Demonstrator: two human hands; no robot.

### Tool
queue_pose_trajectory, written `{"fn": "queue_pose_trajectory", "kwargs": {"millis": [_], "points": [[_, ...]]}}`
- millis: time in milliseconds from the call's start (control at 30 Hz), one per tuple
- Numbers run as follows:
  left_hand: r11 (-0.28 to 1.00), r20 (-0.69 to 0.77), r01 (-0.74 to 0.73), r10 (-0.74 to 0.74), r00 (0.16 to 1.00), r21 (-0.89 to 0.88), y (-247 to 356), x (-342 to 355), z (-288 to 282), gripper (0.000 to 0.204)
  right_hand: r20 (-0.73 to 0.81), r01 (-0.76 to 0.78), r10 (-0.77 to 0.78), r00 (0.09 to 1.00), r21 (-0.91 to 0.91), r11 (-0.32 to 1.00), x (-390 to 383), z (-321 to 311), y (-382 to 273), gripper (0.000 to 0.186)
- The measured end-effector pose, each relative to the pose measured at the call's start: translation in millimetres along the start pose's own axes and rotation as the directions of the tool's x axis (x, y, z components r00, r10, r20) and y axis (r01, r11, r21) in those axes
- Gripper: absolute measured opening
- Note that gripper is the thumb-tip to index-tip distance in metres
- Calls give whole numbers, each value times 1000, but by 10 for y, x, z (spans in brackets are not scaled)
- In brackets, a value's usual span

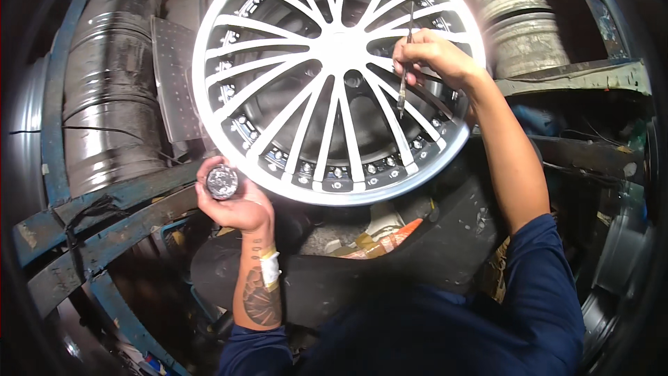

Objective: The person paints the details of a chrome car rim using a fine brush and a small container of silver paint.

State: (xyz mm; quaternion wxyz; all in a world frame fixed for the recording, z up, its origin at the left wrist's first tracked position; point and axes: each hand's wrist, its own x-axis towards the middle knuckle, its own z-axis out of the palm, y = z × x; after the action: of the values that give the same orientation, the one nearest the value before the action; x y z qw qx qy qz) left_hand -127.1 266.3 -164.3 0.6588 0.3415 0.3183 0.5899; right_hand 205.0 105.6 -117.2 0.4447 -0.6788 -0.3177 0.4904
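Note:
A large alloy wheel rim point(339, 49) with white spokes, a bright outer lip and black recesses dotted with small bolts faces me. Over its right side, my right hand point(442, 59) grips a thin paintbrush point(402, 90) between thumb and fingers. The brush stands nearly upright, bristles down, by a lower right spoke; whether the tip touches the wheel I cannot tell. Just off the rim's lower left edge, my left hand point(240, 209) is closed around a small round pot point(222, 182), its top dark with silvery smears.
A column of dull metal drums or wheel barrels point(111, 97) stands at left, beside a perforated panel point(174, 73). Blue, worn metal beams point(118, 191) cross below them. More stacked barrels point(525, 35) rest at right above a pale rail point(577, 78). Orange scrap point(396, 237) lies below the wheel.

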Motion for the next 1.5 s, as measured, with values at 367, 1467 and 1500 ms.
{"fn": "queue_pose_trajectory", "kwargs": {"millis": [367,1467,1500], "points": [[991,-49,-50,44,998,-121,-57,74,70,45,-145,12,-12,989,-4,1000,26,280,28,23],[805,422,483,-592,686,345,562,299,350,43,-214,536,-502,838,152,831,-299,1468,-645,18],[782,434,461,-619,655,421,571,307,338,46,-207,608,-579,789,126,784,-310,1480,-653,18]]}}
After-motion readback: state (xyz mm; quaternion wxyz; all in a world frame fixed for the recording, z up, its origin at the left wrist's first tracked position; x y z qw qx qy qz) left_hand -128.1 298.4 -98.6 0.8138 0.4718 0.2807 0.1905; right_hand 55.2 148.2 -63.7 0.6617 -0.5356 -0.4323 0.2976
